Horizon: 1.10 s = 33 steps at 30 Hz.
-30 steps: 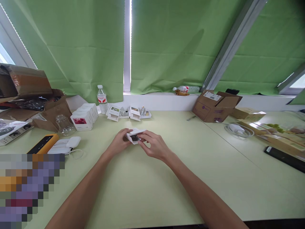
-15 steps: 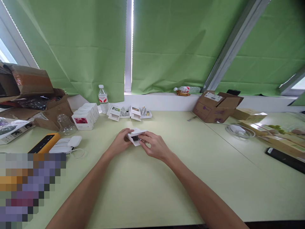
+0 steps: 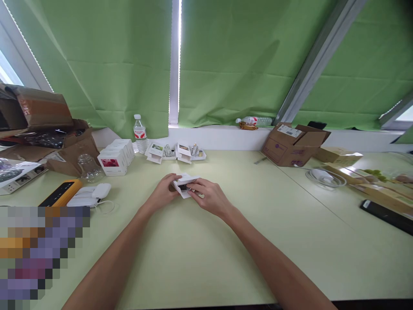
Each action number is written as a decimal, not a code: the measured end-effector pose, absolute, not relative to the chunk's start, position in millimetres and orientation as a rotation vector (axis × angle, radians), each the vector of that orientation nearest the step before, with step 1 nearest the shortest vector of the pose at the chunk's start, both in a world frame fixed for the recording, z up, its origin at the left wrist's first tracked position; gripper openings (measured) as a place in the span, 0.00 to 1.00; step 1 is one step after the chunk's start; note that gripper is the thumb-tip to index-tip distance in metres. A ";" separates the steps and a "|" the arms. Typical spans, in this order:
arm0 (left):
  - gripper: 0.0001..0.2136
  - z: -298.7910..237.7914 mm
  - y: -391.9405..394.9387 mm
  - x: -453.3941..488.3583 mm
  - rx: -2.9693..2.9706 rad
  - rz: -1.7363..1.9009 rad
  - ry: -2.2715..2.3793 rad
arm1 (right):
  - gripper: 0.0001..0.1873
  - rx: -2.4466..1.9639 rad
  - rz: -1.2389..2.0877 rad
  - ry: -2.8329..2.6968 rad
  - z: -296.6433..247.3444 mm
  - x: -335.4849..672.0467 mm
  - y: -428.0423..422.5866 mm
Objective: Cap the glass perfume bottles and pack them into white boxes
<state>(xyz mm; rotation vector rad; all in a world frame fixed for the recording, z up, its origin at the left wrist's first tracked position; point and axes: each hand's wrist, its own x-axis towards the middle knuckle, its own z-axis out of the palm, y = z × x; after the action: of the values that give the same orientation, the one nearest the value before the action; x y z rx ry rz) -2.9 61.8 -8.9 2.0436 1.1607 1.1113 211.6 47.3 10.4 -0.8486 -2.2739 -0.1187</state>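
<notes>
A small white box (image 3: 185, 181) with a dark opening at its front sits between both hands at the middle of the pale green table (image 3: 200, 249). My left hand (image 3: 163, 194) is closed round its left side. My right hand (image 3: 208, 198) grips its right side, fingers pinched at the dark front. What is inside the box is hidden.
At the back left stands a row of white boxes (image 3: 115, 156), a clear jar (image 3: 86, 168), a water bottle (image 3: 140, 134) and opened small boxes (image 3: 176, 153). A yellow-black device (image 3: 58, 193) and white charger (image 3: 88, 196) lie left. Cardboard boxes (image 3: 292, 144) and a cable (image 3: 324, 176) sit right.
Both hands stay closed on the small white box, with only slight finger shifts. The view has drifted a little.
</notes>
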 end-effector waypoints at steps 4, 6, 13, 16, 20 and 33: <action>0.19 -8.3 61.9 -2.6 2.048 1.125 1.148 | 0.10 -0.855 -0.127 -2.274 10.3 211.5 47.5; 0.19 -8.4 62.0 -2.5 2.045 1.129 1.147 | 0.11 -0.865 -0.128 -2.274 11.1 211.6 46.5; 0.19 -9.1 63.0 -2.6 2.033 1.109 1.145 | 0.12 -0.881 -0.117 -2.283 13.0 211.4 44.2; 0.19 -8.4 62.8 -2.6 2.027 1.112 1.137 | 0.12 -0.886 -0.119 -2.285 11.4 211.5 45.3; 0.19 -7.9 61.8 -2.2 2.011 1.109 1.146 | 0.12 -0.888 -0.130 -2.277 9.0 211.9 46.6; 0.18 -7.2 60.8 -2.4 2.007 1.098 1.114 | 0.11 -0.864 -0.163 -2.260 8.0 211.3 47.3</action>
<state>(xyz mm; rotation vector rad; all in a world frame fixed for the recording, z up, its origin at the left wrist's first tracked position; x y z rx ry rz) -2.4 60.8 -7.2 2.0069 1.1145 1.0982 211.3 47.3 8.0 -0.8643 -2.2601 -0.1634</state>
